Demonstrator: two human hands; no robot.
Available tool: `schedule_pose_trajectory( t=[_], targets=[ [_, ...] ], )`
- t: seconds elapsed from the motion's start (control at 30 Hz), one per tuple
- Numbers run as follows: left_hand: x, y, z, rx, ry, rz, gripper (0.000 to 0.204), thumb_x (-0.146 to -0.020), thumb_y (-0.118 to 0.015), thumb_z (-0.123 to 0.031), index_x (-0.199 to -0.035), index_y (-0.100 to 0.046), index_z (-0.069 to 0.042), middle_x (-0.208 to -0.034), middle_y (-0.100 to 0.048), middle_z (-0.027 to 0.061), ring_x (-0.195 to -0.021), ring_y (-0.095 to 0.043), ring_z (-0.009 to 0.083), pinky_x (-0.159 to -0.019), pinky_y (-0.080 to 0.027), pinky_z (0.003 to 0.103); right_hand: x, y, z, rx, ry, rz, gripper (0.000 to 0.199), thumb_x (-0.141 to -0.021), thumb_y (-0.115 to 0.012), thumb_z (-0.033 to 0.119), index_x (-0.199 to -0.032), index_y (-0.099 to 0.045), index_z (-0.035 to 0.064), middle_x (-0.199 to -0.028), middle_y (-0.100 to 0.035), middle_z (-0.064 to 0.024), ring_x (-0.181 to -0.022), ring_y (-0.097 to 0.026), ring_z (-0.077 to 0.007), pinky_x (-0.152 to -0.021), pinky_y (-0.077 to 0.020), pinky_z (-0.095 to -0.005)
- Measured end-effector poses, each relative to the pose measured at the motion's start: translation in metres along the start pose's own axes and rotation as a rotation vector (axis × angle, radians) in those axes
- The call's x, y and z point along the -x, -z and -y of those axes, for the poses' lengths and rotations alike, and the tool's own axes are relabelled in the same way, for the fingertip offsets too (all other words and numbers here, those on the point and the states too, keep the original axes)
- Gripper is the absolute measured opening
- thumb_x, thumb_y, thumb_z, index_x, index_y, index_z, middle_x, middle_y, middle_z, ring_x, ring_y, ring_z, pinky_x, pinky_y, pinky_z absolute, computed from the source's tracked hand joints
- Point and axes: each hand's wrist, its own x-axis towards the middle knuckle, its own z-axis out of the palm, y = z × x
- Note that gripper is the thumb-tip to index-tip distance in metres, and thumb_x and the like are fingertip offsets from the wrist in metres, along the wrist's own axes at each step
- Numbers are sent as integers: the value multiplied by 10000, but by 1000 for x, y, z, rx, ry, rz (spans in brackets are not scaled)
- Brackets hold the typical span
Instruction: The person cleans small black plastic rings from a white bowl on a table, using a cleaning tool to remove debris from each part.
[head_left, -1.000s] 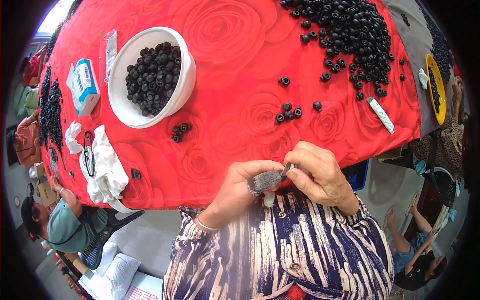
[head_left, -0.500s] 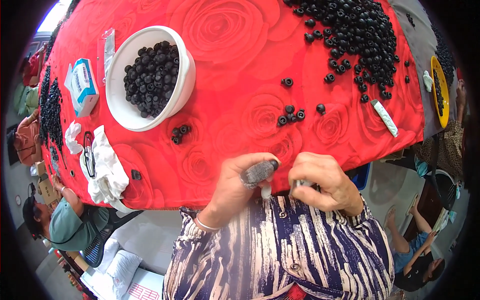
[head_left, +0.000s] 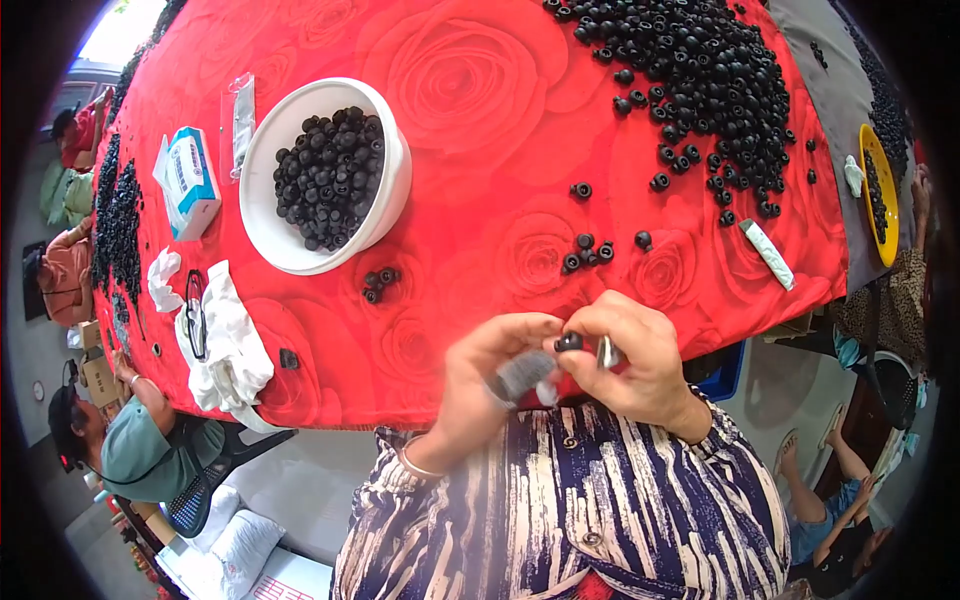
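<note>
Thumb and forefinger of my right hand pinch a small black round piece just over the table's near edge. A short metal tool, perhaps a blade, also sits in that hand, its other end hidden in the curled fingers. Close by on the left, my left hand is slightly blurred, its thumb and forefinger apart with nothing visible between them. A grey cover wraps its thumb, with a white scrap hanging beside it. Several similar black pieces lie loose beyond my hands.
A white bowl of black pieces stands left of centre, a large pile at far right. A box cutter, a tissue box and a white cloth rest on the red tablecloth. Other people sit at both sides.
The black piece has passed from my left hand to my right fingertips. My hands have come closer together, and the left thumb and forefinger have parted. The view has shifted slightly.
</note>
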Motion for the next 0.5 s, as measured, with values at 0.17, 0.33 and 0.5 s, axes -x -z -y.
schedule_pose_trajectory(
  t=[0.17,0.33,0.5],
  targets=[
    [-3,20,4,218,459,235,167,-868,-610,-108,-983,-624,12,-796,-665,93,-632,-632,131,-572,-508,221,0,10,-5,36,300,123,467,-581,-748,54,-1024,-617,-19,-693,-533,-63,-573,-539,-230,-498,-430,-325],
    [-8,24,7,289,552,374,218,-818,-665,-115,-978,-634,30,-821,-667,124,-704,-641,153,-582,-487,224,0,15,-6,-52,315,231,399,-630,-747,76,-994,-625,-31,-675,-551,-75,-543,-533,-222,-483,-414,-318],
    [-4,20,9,315,488,297,244,-813,-668,-104,-1016,-629,26,-844,-665,118,-728,-639,152,-613,-494,227,6,4,-5,-32,288,75,475,-595,-755,46,-1047,-629,-30,-684,-540,-58,-549,-523,-205,-477,-410,-320]
  ],
)
